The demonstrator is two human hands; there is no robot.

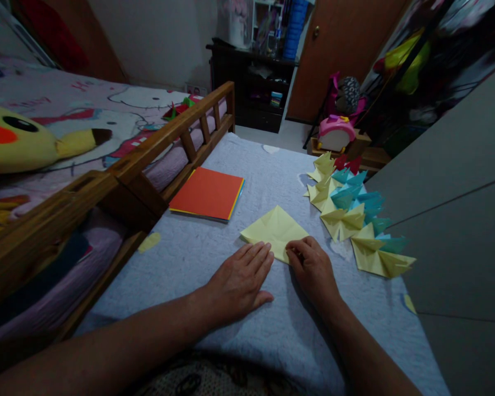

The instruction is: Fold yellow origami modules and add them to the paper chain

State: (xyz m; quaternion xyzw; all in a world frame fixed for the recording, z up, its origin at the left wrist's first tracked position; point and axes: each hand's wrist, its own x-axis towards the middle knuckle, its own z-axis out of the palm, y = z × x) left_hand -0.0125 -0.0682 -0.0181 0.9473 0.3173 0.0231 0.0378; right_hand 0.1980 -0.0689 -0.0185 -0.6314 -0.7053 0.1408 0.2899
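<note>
A creased sheet of pale yellow origami paper (pixel 277 228) lies on the light blue bedding, one corner pointing away from me. My left hand (pixel 243 278) rests flat over its near left edge, fingers together and stretched out, thumb apart. At the near right edge, my right hand (pixel 313 267) pinches the paper between thumb and curled fingers. The fingers hide part of the near edges. To the right stand several folded paper pieces, pale yellow ones (pixel 342 220) in one row and blue ones (pixel 348 192) beside them.
A stack of coloured paper (pixel 208 192), orange on top, lies left of the sheet. A wooden bed rail (pixel 169 137) runs along the left, with a yellow plush toy (pixel 20 143) beyond it. A grey panel (pixel 457 220) borders the right. A dark cabinet (pixel 247 88) stands behind.
</note>
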